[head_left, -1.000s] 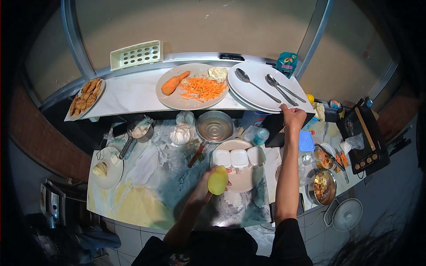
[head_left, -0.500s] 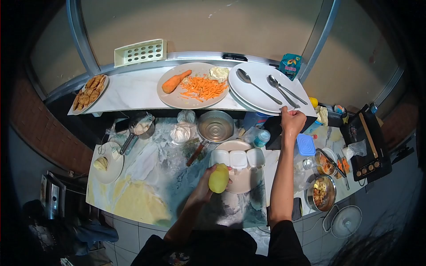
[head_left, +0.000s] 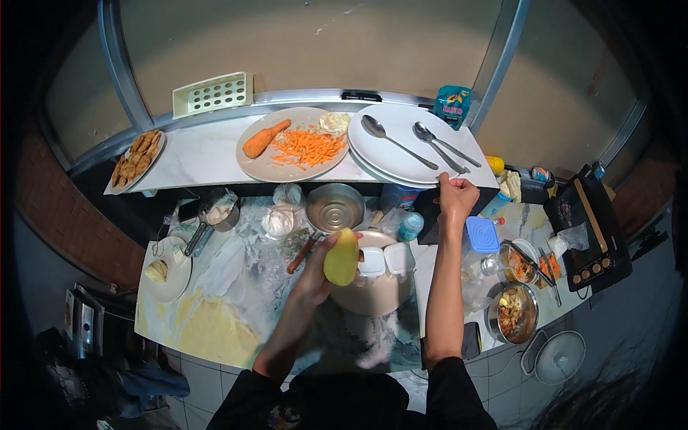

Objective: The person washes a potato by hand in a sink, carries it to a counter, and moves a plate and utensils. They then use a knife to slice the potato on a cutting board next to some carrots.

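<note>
You have one potato (head_left: pixel 341 256). It is in your left hand (head_left: pixel 313 276), held above the worktop (head_left: pixel 215 315) over the 10 o'clock rim of the round plate (head_left: pixel 373 295) in front of you. Two small white tubs (head_left: pixel 398 258) show on that plate, just beside the potato.

The shelf (head_left: pixel 201 154) at 12 o'clock carries three lots of plates. One holds fried pieces (head_left: pixel 136 159) at the far 9 o'clock end. One holds a whole carrot (head_left: pixel 264 137) and a heap of grated carrot (head_left: pixel 308 145). The third is a stack of white plates (head_left: pixel 390 163) bearing two spoons (head_left: pixel 398 142) that can be told apart. One metal bowl (head_left: pixel 335 208) sits below the shelf edge, and one small plate (head_left: pixel 172 283) lies at 9 o'clock.

The white stack overhangs the shelf's front edge. Your open room is the bare worktop from 7 to 9 o'clock of the potato, plus a bare stretch of shelf between the fried pieces and the carrot. At 3 o'clock the worktop is crowded with a blue-lidded tub (head_left: pixel 481 234) and two pots of food (head_left: pixel 517 314).

Your left arm rises from 6 o'clock, its grip closed round the potato, which stands upright. Your right arm stretches straight towards 1 o'clock. Your right hand (head_left: pixel 455 195) is at the rim of the white plates with its fingers curled, and you cannot tell whether that grip clasps the rim or only rests there.
</note>
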### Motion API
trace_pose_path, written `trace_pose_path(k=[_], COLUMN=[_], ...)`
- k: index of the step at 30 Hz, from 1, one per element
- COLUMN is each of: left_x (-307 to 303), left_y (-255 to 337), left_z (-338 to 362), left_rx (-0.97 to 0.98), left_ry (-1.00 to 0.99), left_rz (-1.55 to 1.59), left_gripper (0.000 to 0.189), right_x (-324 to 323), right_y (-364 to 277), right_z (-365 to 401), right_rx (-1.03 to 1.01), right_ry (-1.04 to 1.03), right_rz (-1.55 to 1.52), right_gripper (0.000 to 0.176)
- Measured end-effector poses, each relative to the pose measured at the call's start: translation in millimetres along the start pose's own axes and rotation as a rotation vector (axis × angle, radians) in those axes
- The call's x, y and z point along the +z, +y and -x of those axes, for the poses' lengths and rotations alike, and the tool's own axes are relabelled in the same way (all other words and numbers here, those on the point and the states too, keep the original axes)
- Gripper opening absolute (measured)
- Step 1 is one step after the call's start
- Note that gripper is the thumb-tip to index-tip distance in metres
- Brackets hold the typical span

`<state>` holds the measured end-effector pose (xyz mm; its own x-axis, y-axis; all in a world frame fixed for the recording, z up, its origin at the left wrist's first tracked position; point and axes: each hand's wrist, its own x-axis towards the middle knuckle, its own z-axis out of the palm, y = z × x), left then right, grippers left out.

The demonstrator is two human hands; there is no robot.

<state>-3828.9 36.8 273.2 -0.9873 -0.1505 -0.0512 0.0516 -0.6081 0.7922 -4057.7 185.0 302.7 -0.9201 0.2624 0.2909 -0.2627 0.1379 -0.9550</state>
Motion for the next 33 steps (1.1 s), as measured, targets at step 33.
trace_pose_path(k=[33], left_x=[-22.8], left_y=[-42.6], left_z=[42.1], left_rx=[-0.061], left_ry=[0.083], left_rz=[0.083], left_gripper=[0.049], right_x=[41.4], right_y=[-38.3], right_z=[-62.7], right_rx=[-0.392], right_ry=[-0.877], right_rz=[0.699], right_gripper=[0.036])
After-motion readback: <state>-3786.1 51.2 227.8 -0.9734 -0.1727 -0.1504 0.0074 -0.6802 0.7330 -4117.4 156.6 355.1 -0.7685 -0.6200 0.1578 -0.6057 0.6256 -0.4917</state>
